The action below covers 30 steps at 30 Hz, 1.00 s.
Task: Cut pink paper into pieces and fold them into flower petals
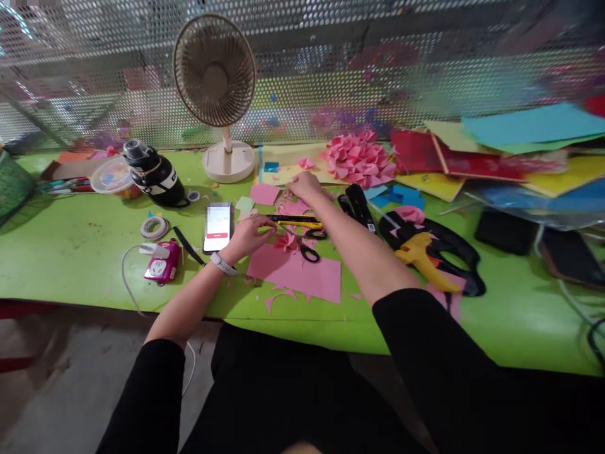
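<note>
My left hand [251, 234] hovers over the paper scraps with its fingers loosely bent and a little apart; nothing shows in it. Close to its fingertips are a yellow and black utility knife [302, 224], black-handled scissors [309, 253] and a small pink folded-paper piece [287, 242]. Below them lies a pink paper sheet [314, 280]. Farther back, my right hand [305, 188] reaches over pink cuttings with its fingers curled together; what they grip, if anything, is hidden. Just beyond it sit a small pink paper flower [306, 162] and a heap of pink folded-paper pieces [362, 159].
A fan [228, 162] and a black bottle [158, 183] stand at the back. A lit phone [218, 227], tape roll [154, 227] and pink power socket [163, 263] lie left. Right are a stapler [359, 207], yellow glue gun [428, 258] and coloured sheets [534, 126].
</note>
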Motion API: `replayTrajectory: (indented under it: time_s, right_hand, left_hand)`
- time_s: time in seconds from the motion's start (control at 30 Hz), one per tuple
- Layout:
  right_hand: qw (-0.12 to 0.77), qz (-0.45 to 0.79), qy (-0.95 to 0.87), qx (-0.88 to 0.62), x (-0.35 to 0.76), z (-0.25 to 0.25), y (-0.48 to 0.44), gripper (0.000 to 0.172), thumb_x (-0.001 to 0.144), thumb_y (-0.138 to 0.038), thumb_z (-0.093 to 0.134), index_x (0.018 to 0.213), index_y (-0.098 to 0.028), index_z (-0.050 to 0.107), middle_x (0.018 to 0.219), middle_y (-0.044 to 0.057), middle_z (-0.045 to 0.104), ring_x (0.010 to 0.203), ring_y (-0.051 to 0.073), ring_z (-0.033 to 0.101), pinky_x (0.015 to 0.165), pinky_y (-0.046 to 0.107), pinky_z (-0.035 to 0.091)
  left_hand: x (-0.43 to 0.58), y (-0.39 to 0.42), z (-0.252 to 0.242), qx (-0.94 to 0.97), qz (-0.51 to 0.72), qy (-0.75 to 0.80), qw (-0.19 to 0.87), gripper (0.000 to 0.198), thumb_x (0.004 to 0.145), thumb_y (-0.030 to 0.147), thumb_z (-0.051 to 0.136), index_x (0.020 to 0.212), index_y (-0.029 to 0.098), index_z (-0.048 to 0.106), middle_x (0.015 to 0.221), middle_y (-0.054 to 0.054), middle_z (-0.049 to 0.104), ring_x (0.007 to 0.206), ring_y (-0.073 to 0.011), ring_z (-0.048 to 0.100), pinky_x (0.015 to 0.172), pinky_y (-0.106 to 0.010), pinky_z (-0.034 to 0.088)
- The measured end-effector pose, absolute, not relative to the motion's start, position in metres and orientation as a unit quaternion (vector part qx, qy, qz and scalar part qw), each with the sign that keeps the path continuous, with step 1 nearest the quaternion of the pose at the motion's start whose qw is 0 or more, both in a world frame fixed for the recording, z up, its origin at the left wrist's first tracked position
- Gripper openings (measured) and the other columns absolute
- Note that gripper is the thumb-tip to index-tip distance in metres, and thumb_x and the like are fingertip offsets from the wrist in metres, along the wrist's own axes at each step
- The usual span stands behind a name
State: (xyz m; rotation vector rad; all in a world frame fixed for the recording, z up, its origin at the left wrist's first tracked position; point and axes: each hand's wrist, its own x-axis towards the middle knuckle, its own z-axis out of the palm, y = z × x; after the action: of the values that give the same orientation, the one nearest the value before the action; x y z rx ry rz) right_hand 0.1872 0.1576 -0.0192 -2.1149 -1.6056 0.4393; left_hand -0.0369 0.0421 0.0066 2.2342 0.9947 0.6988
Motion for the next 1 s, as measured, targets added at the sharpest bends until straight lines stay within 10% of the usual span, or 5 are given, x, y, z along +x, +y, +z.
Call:
replayTrajectory:
  time_s: [0.37, 1.0]
  right_hand:
    - [0.281, 0.149, -0.622, -0.715, 0.223, 0.009, 0.073, 0.017, 0.080, -0.026, 0.061, 0.083, -0.015, 0.073, 0.081, 0.009, 0.074, 0.078, 0.024, 0.068, 0.073, 0.032, 0.050]
    - [0.079, 0.093, -0.749, -0.651, 0.222, -0.001, -0.032, 0.027, 0.091, -0.033, 0.055, 0.111, -0.019, 0.065, 0.116, 0.011, 0.065, 0.088, 0.024, 0.065, 0.063, 0.033, 0.045]
  left_hand:
    - [-0.032, 0.040, 0.005, 0.857, 0.224, 0.381, 0.264, 0.015, 0.088, 0.028, 0.063, 0.091, 0.019, 0.074, 0.092, -0.007, 0.071, 0.079, -0.0168, 0.063, 0.067, -0.028, 0.048]
    - [-0.027, 0.034, -0.001, 0.859, 0.196, 0.350, 0.319, 0.020, 0.080, 0.024, 0.067, 0.099, 0.018, 0.073, 0.097, -0.008, 0.074, 0.082, -0.0172, 0.068, 0.070, -0.027, 0.054]
